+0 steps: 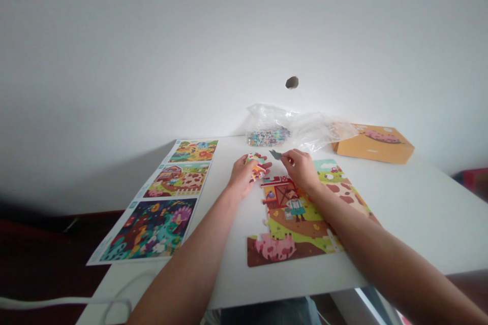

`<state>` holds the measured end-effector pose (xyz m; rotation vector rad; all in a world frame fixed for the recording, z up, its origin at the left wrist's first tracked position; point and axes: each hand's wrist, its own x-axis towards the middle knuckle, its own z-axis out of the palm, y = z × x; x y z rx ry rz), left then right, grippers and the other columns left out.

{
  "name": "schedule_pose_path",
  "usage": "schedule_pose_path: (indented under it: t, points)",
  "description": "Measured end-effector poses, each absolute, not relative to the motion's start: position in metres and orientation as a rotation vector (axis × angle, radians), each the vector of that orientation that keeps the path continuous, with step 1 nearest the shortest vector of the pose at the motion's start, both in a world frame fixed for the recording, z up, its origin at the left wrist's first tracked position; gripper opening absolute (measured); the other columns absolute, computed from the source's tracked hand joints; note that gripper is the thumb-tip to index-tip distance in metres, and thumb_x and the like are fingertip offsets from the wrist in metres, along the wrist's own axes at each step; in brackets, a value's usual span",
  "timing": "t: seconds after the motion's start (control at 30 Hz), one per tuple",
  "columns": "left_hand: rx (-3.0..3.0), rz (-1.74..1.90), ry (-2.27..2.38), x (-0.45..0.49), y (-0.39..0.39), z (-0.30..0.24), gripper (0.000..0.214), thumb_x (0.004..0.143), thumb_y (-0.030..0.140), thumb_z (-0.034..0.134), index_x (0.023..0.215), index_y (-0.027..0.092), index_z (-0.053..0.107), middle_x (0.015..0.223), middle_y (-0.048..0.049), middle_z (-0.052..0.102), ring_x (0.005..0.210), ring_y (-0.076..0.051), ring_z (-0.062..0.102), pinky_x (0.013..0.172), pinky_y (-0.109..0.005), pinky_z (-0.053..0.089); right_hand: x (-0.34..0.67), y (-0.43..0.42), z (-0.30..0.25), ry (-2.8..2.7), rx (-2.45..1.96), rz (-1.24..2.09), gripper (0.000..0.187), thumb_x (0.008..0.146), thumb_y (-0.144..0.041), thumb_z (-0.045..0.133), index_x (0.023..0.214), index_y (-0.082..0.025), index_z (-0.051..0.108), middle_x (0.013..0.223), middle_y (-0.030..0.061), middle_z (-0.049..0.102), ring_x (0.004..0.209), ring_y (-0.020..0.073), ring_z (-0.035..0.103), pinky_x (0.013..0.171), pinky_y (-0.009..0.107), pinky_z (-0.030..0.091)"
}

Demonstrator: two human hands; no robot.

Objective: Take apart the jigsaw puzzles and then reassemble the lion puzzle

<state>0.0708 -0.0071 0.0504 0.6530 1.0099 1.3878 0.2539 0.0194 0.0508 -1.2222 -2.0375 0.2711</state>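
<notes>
My left hand (241,175) is closed around several colourful puzzle pieces (256,167), held just above the table. Between the fingertips of my right hand (303,168) is a single puzzle piece (275,154), its grey-green side showing. Below both hands lies a partly joined farm jigsaw puzzle (297,223), with a farmer, a pink pig, a brown-spotted cow and part of a red barn. Its left edge is uneven, with tabs and gaps. My right forearm hides part of its right side.
A printed sheet with three pictures (173,180) lies on the left of the white table (430,213). At the back are a clear plastic bag (269,134) of pieces and an orange box (375,147), close to the wall (190,61). A white cable (49,303) runs at lower left.
</notes>
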Motion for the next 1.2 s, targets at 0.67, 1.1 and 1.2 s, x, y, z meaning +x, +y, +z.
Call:
schedule_pose_path:
  t: [0.67, 1.1, 1.2]
  points:
    - [0.467, 1.509, 0.938, 0.064, -0.007, 0.053, 0.041, 0.062, 0.013, 0.066, 0.1, 0.019, 0.051, 0.098, -0.0095, 0.07, 0.085, -0.026, 0.072, 0.07, -0.039, 0.058, 0.245, -0.007, 0.059, -2.575, -1.133, 0.24, 0.034, 0.082, -0.051, 0.065, 0.093, -0.019, 0.061, 0.096, 0.0096, 0.062, 0.093, 0.0257, 0.057, 0.083, 0.037, 0.04]
    - [0.856, 1.278, 0.928, 0.076, -0.02, 0.06, 0.064, 0.058, 0.031, 0.088, 0.115, 0.02, 0.061, 0.093, -0.0059, 0.069, 0.069, -0.016, 0.066, 0.063, -0.028, 0.052, 0.254, 0.001, 0.062, -2.207, -0.822, 0.721, 0.016, 0.075, -0.014, 0.054, 0.089, -0.019, 0.059, 0.078, 0.0004, 0.066, 0.07, 0.0154, 0.057, 0.072, 0.028, 0.043]
    - [0.985, 1.141, 0.882, 0.075, -0.025, 0.059, 0.067, 0.055, 0.023, 0.088, 0.118, 0.021, 0.063, 0.088, -0.0037, 0.068, 0.067, -0.015, 0.065, 0.061, -0.025, 0.05, 0.256, 0.001, 0.065, -2.199, -0.802, 0.743, 0.019, 0.073, -0.013, 0.054, 0.09, -0.019, 0.059, 0.076, 0.0004, 0.066, 0.068, 0.0158, 0.058, 0.071, 0.028, 0.044]
